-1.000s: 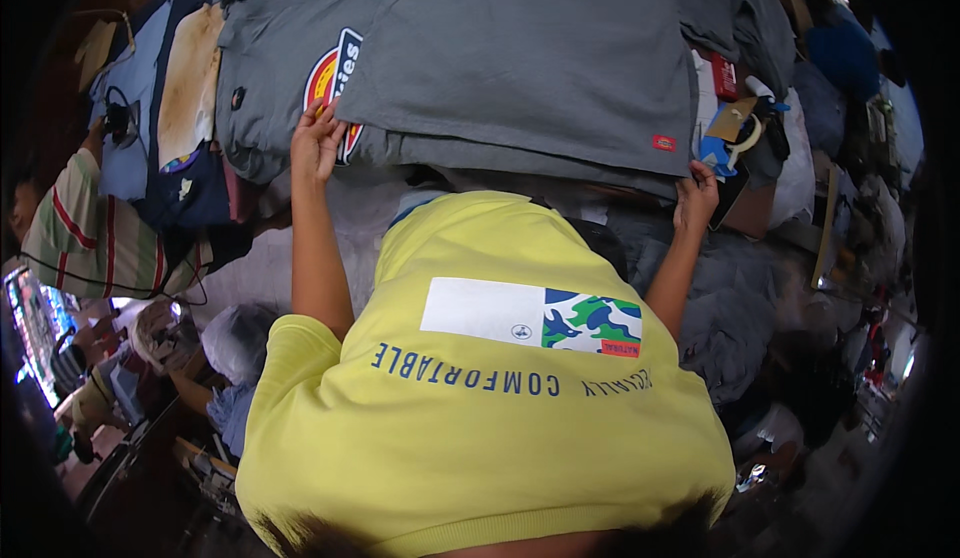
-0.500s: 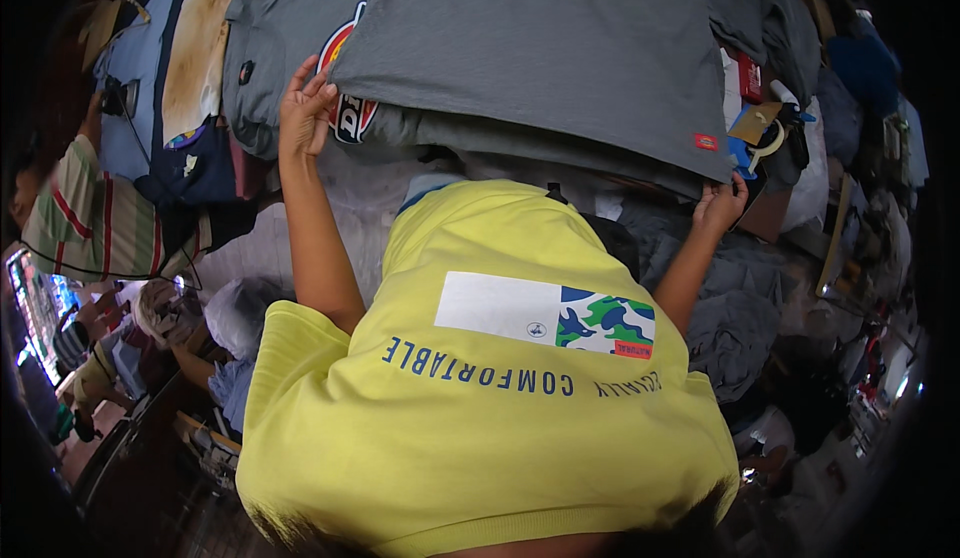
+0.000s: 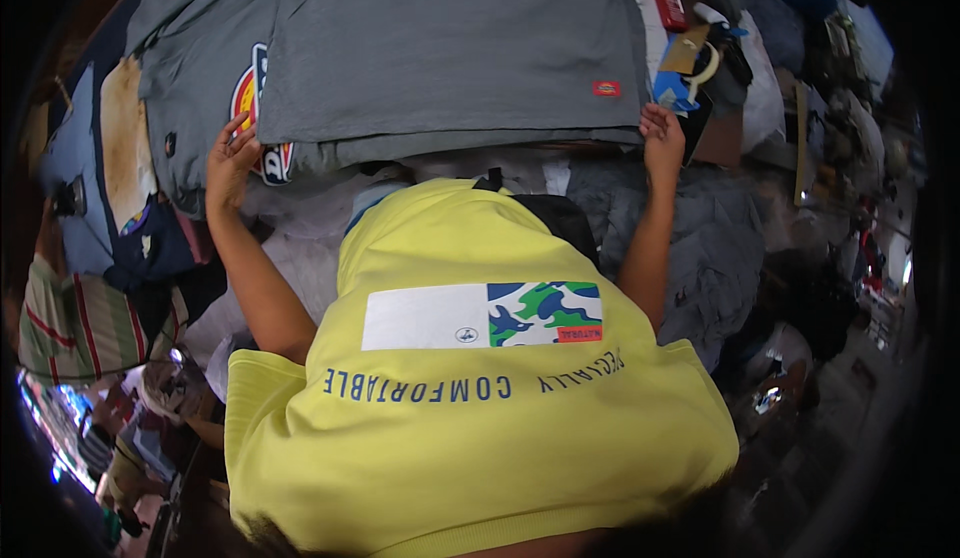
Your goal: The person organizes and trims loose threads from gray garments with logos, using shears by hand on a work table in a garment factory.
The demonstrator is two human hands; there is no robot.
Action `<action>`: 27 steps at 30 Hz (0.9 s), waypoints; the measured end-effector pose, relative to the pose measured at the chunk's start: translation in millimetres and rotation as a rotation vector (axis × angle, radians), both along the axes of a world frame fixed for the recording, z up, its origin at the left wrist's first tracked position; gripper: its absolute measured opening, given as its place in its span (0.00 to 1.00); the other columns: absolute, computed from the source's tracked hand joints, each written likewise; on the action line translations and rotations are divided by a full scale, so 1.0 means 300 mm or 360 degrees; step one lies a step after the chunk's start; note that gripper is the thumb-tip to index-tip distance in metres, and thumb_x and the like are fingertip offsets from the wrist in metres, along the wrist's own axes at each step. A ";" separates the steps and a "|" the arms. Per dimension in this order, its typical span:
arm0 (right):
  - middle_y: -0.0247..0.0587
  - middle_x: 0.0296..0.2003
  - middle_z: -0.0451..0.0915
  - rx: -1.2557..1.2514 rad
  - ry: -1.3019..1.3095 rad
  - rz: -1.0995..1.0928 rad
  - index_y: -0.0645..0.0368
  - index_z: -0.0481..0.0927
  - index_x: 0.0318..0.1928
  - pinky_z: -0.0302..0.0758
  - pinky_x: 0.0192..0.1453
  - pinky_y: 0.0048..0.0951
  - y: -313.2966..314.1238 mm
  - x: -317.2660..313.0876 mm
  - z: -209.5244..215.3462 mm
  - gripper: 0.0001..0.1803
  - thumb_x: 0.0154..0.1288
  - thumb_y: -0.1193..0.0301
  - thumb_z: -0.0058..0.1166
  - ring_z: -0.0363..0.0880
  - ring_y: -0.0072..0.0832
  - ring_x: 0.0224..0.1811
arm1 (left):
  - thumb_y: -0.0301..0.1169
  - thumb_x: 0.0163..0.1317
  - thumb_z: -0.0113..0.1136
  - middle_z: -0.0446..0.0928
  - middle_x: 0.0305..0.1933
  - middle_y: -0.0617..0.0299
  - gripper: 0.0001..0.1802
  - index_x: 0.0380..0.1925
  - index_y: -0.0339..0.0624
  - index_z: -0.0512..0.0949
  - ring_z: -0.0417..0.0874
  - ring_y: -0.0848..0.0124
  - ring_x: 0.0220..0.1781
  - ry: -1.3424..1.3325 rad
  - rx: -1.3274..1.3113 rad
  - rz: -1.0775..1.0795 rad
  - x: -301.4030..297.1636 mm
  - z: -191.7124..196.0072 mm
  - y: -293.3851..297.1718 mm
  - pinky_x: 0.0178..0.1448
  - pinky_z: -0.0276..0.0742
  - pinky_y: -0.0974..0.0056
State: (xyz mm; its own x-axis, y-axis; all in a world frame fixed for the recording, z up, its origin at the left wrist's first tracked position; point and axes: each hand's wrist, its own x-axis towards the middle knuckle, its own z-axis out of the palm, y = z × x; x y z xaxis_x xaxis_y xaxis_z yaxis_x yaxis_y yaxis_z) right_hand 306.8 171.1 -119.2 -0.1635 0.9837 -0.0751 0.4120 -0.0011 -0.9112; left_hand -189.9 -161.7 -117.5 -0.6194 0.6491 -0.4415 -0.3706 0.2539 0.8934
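A grey T-shirt (image 3: 460,53) lies spread out in front of me, its hem towards me and a small red label (image 3: 606,88) near the right end of the hem. My left hand (image 3: 233,163) pinches the left corner of that hem between thumb and fingers. At the opposite corner my right hand (image 3: 662,140) is closed on the hem's edge. Under the shirt lie more grey shirts (image 3: 190,98). A colourful printed badge (image 3: 243,98) on one of them shows beside my left hand, partly covered by the top shirt.
To the right lie a tape roll (image 3: 706,64), a blue plastic piece (image 3: 672,90) and a red box (image 3: 670,8). Heaped dark grey cloth (image 3: 700,248) sits below my right hand. On the left, a person in a striped shirt (image 3: 85,328) is beside a scorched, pale board cover (image 3: 127,133).
The shirt and both hands now sit further left in view, as the view has shifted. The right hem corner, lower than the left before, is now about level with it, and the hem lies straighter.
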 end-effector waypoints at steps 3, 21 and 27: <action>0.39 0.36 0.75 0.0017 0.0028 -0.0019 0.65 0.72 0.44 0.71 0.42 0.19 0.090 -0.007 -0.006 0.12 0.59 0.79 0.43 0.74 0.22 0.37 | 0.25 0.56 0.55 0.74 0.48 0.56 0.24 0.54 0.38 0.64 0.75 0.75 0.41 0.0062 -0.0222 -0.0063 -0.048 0.035 0.094 0.43 0.71 0.73; 0.41 0.26 0.76 0.0122 -0.0456 0.0404 0.66 0.74 0.37 0.69 0.36 0.27 0.365 -0.194 -0.040 0.17 0.52 0.65 0.58 0.74 0.27 0.30 | 0.40 0.60 0.52 0.75 0.39 0.61 0.17 0.40 0.36 0.76 0.72 0.74 0.41 0.0550 -0.0117 0.0028 -0.086 0.070 0.358 0.49 0.64 0.70; 0.45 0.21 0.72 0.0063 -0.0924 0.0462 0.61 0.72 0.34 0.68 0.29 0.35 -0.058 -0.002 0.152 0.12 0.53 0.66 0.55 0.73 0.38 0.24 | 0.38 0.59 0.52 0.75 0.37 0.63 0.15 0.38 0.38 0.76 0.72 0.76 0.36 0.0676 -0.0487 -0.0398 0.064 0.162 0.003 0.45 0.67 0.71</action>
